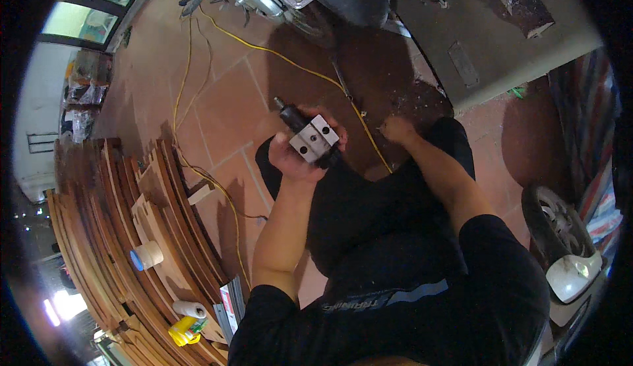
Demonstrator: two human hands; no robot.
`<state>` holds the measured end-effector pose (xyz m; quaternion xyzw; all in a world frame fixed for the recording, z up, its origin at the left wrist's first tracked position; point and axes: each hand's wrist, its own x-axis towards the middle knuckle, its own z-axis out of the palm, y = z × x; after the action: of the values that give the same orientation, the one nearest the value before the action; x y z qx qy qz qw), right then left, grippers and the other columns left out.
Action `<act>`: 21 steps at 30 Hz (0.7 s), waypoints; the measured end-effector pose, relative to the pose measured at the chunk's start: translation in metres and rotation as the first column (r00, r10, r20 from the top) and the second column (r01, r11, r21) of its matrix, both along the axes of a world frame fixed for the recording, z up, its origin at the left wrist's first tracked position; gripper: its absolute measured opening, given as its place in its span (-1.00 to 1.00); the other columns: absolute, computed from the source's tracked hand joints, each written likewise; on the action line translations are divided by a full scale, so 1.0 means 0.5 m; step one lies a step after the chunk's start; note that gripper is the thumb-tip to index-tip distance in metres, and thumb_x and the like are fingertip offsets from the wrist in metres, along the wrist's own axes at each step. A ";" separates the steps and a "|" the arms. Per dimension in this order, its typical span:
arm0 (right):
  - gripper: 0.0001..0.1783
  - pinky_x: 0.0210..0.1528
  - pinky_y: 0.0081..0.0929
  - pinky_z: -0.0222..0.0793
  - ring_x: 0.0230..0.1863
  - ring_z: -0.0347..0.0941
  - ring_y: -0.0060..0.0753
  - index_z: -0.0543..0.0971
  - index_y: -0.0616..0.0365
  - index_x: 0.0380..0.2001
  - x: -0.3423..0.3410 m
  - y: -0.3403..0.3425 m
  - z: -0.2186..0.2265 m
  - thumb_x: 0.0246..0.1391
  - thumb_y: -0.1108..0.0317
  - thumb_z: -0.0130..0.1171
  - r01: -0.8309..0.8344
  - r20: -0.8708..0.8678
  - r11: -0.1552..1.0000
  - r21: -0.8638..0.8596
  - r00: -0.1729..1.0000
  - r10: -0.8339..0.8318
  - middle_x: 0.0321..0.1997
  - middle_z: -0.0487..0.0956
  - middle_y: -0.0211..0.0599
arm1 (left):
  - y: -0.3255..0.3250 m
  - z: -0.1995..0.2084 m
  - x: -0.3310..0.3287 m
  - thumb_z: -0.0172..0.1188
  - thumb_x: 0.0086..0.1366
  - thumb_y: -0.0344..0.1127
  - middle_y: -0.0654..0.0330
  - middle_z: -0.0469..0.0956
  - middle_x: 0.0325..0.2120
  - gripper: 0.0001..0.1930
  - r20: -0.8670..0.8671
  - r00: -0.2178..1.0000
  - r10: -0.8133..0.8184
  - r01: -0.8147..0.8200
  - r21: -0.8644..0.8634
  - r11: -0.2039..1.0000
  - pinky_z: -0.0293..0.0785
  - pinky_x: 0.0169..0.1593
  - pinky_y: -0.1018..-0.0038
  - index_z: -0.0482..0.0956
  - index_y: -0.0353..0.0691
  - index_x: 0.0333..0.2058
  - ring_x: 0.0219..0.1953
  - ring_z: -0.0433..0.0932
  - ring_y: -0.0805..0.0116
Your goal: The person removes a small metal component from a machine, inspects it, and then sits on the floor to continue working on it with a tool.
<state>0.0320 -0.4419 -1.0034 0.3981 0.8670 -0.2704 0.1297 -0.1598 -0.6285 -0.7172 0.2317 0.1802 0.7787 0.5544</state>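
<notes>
In my left hand is a silver metal block with dark round holes in its face. A black cylinder with a narrow tip sticks out of its far end, and my fingers wrap around the block's right side. Lower and to the right, my right hand is closed above the floor near my knee. Whatever it may hold is too small to make out. A yellow cable runs along the floor, passing just left of this hand.
Long wooden boards are stacked at the left, with a blue-lidded container and a yellow bottle on them. A motorbike stands ahead. To the right are a greyish board-like surface and a wheel. Small debris lies on the tiles.
</notes>
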 end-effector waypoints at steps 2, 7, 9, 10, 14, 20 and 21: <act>-0.52 0.10 0.12 0.59 -0.02 0.69 0.25 0.76 0.23 -0.18 0.002 -0.001 0.008 0.31 0.01 0.11 -0.017 -0.027 0.999 -0.052 1.000 0.016 -0.08 0.73 0.17 | 0.002 -0.004 -0.002 0.28 0.22 0.40 -0.07 0.62 -0.08 -0.20 0.022 1.000 -0.012 0.012 0.002 1.000 0.62 -0.25 0.08 0.59 -0.17 0.17 -0.23 0.64 -0.14; -0.52 0.09 0.12 0.59 -0.02 0.69 0.24 0.75 0.22 -0.16 0.001 0.027 -0.011 0.33 0.00 0.11 -0.021 0.002 0.999 -0.043 1.000 0.021 -0.08 0.74 0.15 | 0.018 -0.017 -0.007 0.28 0.22 0.40 -0.08 0.63 -0.04 -0.19 0.087 0.995 -0.041 0.041 0.001 0.999 0.64 -0.17 0.03 0.58 -0.19 0.19 -0.15 0.64 -0.18; -0.52 0.09 0.12 0.59 -0.02 0.69 0.23 0.73 0.22 -0.10 0.001 0.038 -0.033 0.33 0.00 0.11 -0.016 -0.037 1.000 -0.014 0.999 0.016 -0.07 0.73 0.16 | 0.023 -0.019 -0.008 0.28 0.23 0.40 -0.09 0.62 -0.03 -0.19 0.079 0.996 -0.034 0.034 0.005 0.999 0.64 -0.15 0.02 0.58 -0.19 0.19 -0.12 0.63 -0.20; -0.52 0.09 0.11 0.58 -0.02 0.69 0.23 0.72 0.22 -0.08 0.000 0.040 -0.043 0.32 0.00 0.12 0.018 -0.071 1.000 0.010 0.997 -0.017 -0.06 0.72 0.17 | 0.025 -0.019 -0.008 0.27 0.23 0.39 -0.09 0.62 -0.03 -0.19 0.082 0.996 -0.037 0.036 0.009 0.999 0.64 -0.16 0.02 0.58 -0.19 0.19 -0.13 0.63 -0.20; -0.53 0.13 0.08 0.57 0.00 0.68 0.21 0.70 0.21 -0.03 -0.002 0.044 -0.055 0.29 0.02 0.17 0.256 -0.226 0.965 -0.050 0.939 -0.261 -0.04 0.71 0.22 | 0.027 -0.016 -0.008 0.27 0.26 0.37 -0.09 0.62 -0.04 -0.23 0.059 0.997 -0.041 0.040 0.027 0.999 0.64 -0.17 0.04 0.58 -0.18 0.18 -0.14 0.63 -0.20; -0.44 0.23 0.00 0.55 0.20 0.61 0.13 0.69 0.16 0.08 0.000 0.048 0.015 0.15 -0.02 0.35 0.142 0.002 0.987 -0.074 0.990 -0.142 0.15 0.67 0.11 | 0.034 -0.015 -0.010 0.27 0.27 0.33 -0.11 0.61 -0.04 -0.26 0.045 0.998 -0.046 0.044 0.038 0.998 0.65 -0.17 0.05 0.58 -0.18 0.17 -0.15 0.63 -0.20; -0.41 0.24 0.01 0.54 0.21 0.60 0.12 0.68 0.15 0.09 -0.001 0.045 0.027 0.13 -0.03 0.37 0.131 0.006 0.988 -0.083 0.991 -0.131 0.17 0.66 0.11 | 0.035 -0.015 -0.010 0.27 0.27 0.33 -0.11 0.61 -0.04 -0.26 0.036 0.998 -0.047 0.045 0.038 0.998 0.65 -0.17 0.05 0.58 -0.18 0.17 -0.15 0.63 -0.20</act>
<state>0.0315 -0.4196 -0.9898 0.4486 0.8268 -0.3141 0.1281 -0.1648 -0.6111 -0.7248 0.2316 0.1500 0.7731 0.5711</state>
